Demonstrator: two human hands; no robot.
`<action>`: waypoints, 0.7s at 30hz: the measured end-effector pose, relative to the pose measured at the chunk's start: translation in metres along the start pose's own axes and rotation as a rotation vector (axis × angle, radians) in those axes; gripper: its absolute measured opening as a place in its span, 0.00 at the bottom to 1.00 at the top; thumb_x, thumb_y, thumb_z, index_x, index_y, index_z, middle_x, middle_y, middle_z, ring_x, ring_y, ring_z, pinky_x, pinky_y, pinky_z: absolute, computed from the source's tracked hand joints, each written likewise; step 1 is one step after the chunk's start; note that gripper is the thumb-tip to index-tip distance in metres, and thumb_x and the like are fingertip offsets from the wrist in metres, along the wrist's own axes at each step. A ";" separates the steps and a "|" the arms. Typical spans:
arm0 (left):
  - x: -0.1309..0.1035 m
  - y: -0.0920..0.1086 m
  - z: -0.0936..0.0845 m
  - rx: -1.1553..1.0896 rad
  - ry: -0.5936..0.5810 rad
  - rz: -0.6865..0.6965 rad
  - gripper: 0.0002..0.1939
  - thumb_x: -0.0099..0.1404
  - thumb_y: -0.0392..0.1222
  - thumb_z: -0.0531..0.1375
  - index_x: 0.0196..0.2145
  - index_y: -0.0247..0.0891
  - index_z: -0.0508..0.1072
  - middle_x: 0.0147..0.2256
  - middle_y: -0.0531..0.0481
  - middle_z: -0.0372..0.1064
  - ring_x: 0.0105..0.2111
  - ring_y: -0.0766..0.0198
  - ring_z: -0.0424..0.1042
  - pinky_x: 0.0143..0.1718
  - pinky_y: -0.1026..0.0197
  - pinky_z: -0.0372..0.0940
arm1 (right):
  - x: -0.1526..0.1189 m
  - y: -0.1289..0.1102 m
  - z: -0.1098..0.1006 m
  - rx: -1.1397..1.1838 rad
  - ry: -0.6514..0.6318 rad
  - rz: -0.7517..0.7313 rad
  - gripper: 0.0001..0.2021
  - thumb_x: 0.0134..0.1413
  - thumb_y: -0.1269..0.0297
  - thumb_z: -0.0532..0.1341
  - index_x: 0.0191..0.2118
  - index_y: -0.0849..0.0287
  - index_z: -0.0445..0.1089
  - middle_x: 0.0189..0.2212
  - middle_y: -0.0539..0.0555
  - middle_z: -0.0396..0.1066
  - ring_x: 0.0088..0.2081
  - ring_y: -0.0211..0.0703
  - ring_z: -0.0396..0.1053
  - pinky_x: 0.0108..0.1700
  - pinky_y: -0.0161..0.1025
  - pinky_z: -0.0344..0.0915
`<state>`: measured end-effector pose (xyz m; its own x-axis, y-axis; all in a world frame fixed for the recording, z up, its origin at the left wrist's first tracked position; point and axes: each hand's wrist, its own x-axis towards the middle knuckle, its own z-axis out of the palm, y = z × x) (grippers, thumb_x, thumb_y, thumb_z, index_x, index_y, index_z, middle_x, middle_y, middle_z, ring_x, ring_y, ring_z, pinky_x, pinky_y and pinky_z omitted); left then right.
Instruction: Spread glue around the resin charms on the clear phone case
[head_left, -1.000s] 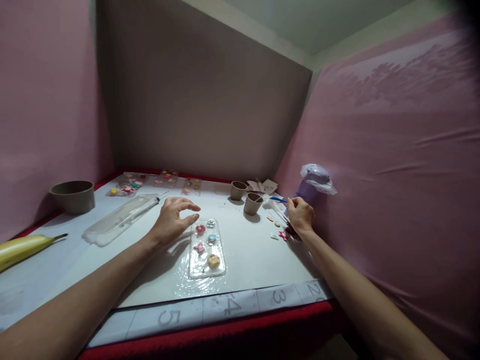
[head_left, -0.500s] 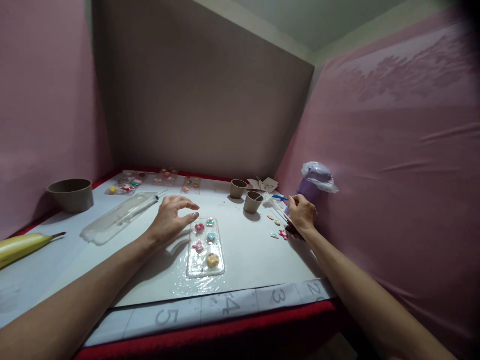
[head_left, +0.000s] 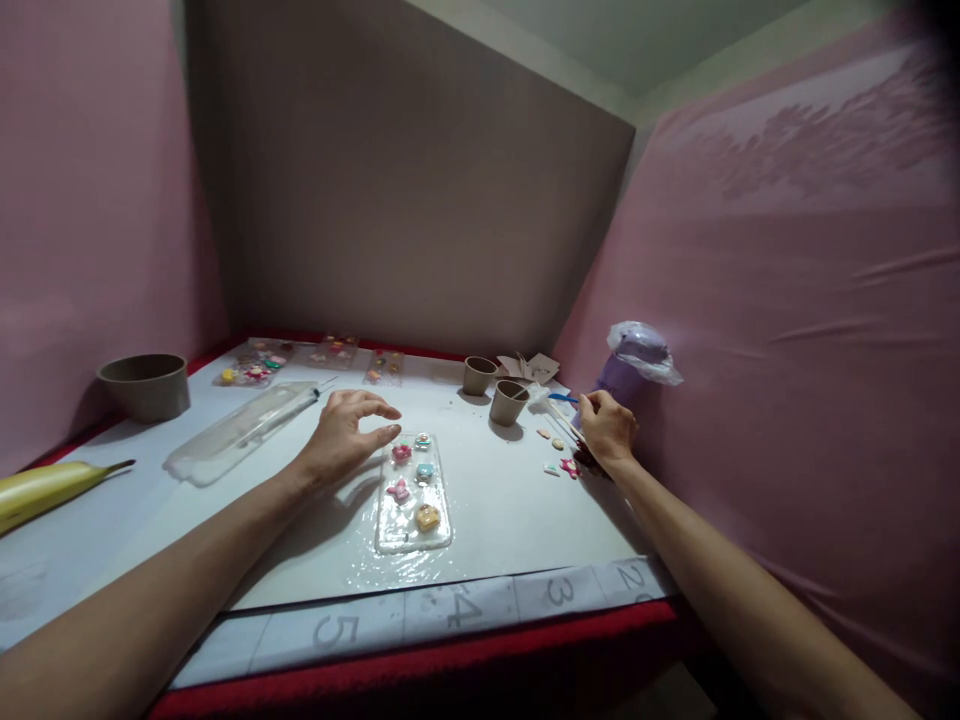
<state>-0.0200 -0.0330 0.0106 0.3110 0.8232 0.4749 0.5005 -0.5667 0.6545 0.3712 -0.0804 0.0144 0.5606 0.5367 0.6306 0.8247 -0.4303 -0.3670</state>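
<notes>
My left hand [head_left: 349, 432] hovers at the upper left corner of a clear phone case [head_left: 411, 535], thumb and fingers apart, holding nothing. The case lies flat on the white sheet, coated in something glossy. Several small charms sit on it, among them a pink bunny-shaped charm [head_left: 400, 491] and a yellow charm [head_left: 427, 517]. Over on the right, my right hand [head_left: 609, 430] is closed in a pinch at the end of a thin blue tool [head_left: 562, 397]; its exact kind is unclear. Below that hand lie loose charms, including a red and white one [head_left: 570, 467], and a pale stick [head_left: 562, 418].
Two small brown cups [head_left: 508, 405] stand behind the case, one with a stick in it. A purple bottle [head_left: 624, 378] covered with plastic leans rightward. At left are a clear tray [head_left: 240, 435], a brown bowl [head_left: 146, 388] and a banana [head_left: 52, 490]. Charm packets [head_left: 259, 365] lie behind.
</notes>
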 end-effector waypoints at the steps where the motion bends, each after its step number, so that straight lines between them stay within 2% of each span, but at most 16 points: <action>1: 0.000 0.000 0.000 -0.001 0.000 -0.001 0.13 0.53 0.51 0.61 0.34 0.43 0.78 0.43 0.48 0.72 0.52 0.48 0.60 0.57 0.44 0.52 | 0.000 0.000 -0.001 0.000 0.003 -0.001 0.12 0.59 0.57 0.58 0.37 0.58 0.75 0.32 0.59 0.77 0.33 0.47 0.70 0.32 0.37 0.48; 11: 0.000 0.000 0.000 0.006 -0.013 -0.010 0.13 0.53 0.51 0.62 0.34 0.43 0.78 0.43 0.48 0.72 0.53 0.48 0.59 0.57 0.43 0.52 | -0.001 -0.012 0.002 -0.001 -0.017 -0.011 0.13 0.60 0.57 0.56 0.38 0.58 0.75 0.33 0.59 0.77 0.34 0.47 0.71 0.32 0.38 0.48; 21: 0.000 0.000 -0.001 0.003 -0.029 -0.018 0.15 0.53 0.52 0.62 0.34 0.43 0.79 0.44 0.46 0.71 0.53 0.48 0.59 0.57 0.44 0.52 | 0.000 -0.005 -0.003 -0.031 0.007 -0.007 0.12 0.59 0.58 0.57 0.36 0.57 0.75 0.32 0.59 0.77 0.33 0.47 0.70 0.32 0.38 0.48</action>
<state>-0.0208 -0.0332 0.0106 0.3251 0.8339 0.4460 0.5086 -0.5518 0.6609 0.3675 -0.0804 0.0183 0.5547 0.5348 0.6375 0.8256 -0.4492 -0.3415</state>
